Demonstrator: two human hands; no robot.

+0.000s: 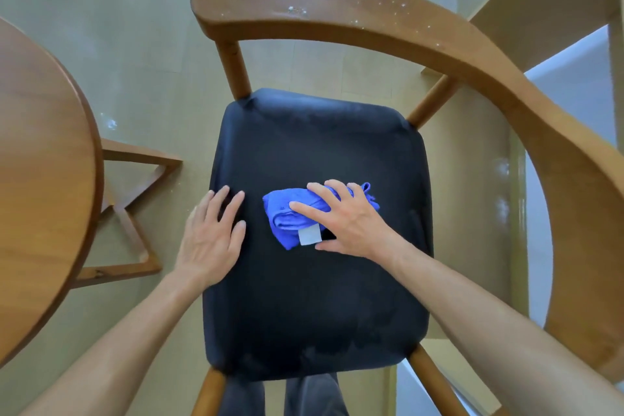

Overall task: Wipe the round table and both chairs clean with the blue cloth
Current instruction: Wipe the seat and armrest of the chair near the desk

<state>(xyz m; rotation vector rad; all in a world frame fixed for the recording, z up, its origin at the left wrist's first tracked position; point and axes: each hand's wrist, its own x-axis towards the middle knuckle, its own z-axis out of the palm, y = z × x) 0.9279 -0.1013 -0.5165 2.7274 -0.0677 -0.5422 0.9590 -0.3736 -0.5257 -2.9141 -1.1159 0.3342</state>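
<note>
The left hand (210, 240) lies flat with straight fingers on the chair (314, 280) seat, at its left edge. Just beside it, the right hand (344, 219) presses spread fingers onto the bunched blue cloth (287, 218) near the seat's middle — a white tag shows at the cloth's near edge. Farther off, pale specks dot the curved wooden backrest. The round desk (40, 162) stands left of the chair — apart from it.
</note>
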